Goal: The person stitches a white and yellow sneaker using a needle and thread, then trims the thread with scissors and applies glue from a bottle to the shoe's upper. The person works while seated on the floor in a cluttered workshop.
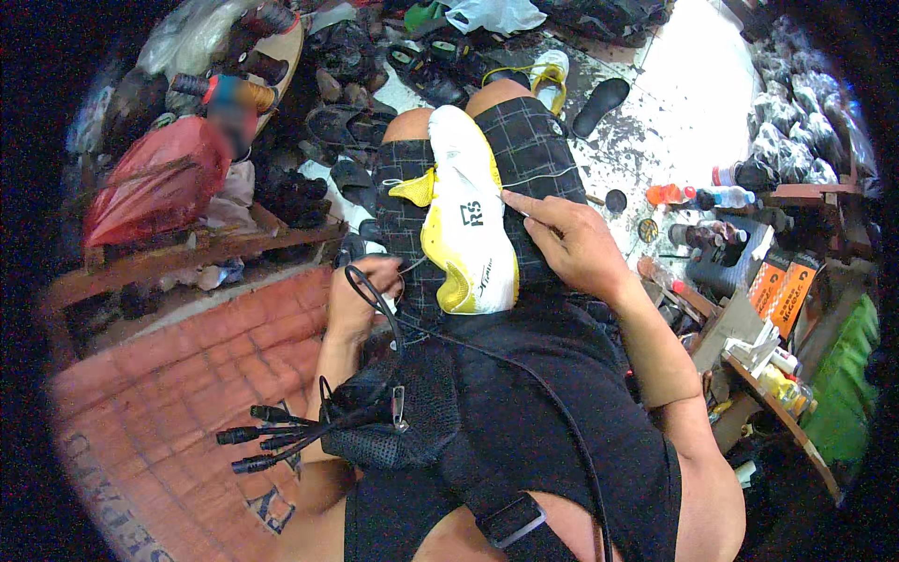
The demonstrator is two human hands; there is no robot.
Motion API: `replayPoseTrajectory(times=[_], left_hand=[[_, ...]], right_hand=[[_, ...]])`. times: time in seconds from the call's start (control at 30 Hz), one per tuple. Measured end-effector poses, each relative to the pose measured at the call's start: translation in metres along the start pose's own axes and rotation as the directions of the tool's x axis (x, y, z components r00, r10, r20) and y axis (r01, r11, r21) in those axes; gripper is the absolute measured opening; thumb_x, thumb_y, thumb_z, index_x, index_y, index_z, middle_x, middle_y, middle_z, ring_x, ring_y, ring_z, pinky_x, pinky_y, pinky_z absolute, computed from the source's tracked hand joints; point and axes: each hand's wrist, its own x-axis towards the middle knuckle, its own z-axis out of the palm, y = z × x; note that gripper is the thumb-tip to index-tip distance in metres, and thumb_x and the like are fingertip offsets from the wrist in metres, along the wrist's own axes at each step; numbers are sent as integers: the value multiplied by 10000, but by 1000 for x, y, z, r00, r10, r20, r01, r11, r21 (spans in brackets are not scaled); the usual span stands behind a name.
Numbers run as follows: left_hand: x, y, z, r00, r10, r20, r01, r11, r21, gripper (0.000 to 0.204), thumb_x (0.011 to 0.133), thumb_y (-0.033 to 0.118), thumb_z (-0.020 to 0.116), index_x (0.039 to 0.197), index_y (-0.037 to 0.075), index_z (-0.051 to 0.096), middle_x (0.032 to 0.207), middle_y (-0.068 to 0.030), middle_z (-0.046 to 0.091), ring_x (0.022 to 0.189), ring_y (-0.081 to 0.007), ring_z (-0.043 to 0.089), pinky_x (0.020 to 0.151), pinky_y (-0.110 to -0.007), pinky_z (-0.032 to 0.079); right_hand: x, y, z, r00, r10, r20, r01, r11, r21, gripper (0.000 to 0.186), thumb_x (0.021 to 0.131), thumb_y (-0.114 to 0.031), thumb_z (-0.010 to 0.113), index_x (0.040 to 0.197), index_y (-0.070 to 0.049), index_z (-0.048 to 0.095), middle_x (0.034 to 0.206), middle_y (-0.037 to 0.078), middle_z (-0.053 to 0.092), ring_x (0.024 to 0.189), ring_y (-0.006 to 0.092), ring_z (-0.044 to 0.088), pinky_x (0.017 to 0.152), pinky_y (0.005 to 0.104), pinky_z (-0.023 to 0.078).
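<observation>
A white and yellow sports shoe (479,248) lies on its side across my lap, toe pointing away from me. Its yellow tongue (414,189) sticks out to the left. My right hand (573,242) is at the shoe's right edge, with the index finger stretched out against it and the other fingers partly curled. To the left of the heel, my left hand (363,292) is closed, and a thin pale strand shows near its fingertips. Whatever it grips is too small to make out. Another pale thread crosses the checked shorts (538,150) by the shoe.
Spools of thread (225,92) and a red plastic bag (164,183) are on the left. Dark shoes (431,75), a yellow-white shoe (551,80) and a loose sole (599,106) lie ahead. Bottles (726,197) and orange boxes (785,288) stand right. Black cables (281,437) hang at my waist.
</observation>
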Motion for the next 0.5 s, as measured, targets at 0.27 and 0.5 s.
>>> replayPoseTrajectory(times=[0.27, 0.5], left_hand=[[59, 9, 98, 960, 211, 183, -226, 972, 64, 272, 946, 28, 693, 1215, 1, 669, 1091, -79, 755, 986, -150, 714, 855, -324, 575], [74, -7, 115, 900, 402, 168, -425, 895, 134, 343, 898, 68, 752, 1223, 19, 655, 1129, -79, 729, 1023, -183, 708, 899, -340, 577]], right_hand=[[27, -27, -32, 984, -9, 177, 72, 931, -357, 386, 917, -120, 626, 1278, -197, 738, 887, 155, 717, 817, 343, 710, 774, 464, 569], [70, -46, -50, 911, 68, 408, 226, 744, -628, 312, 825, -151, 643, 1078, -212, 814, 866, 171, 763, 810, 352, 759, 741, 490, 616]])
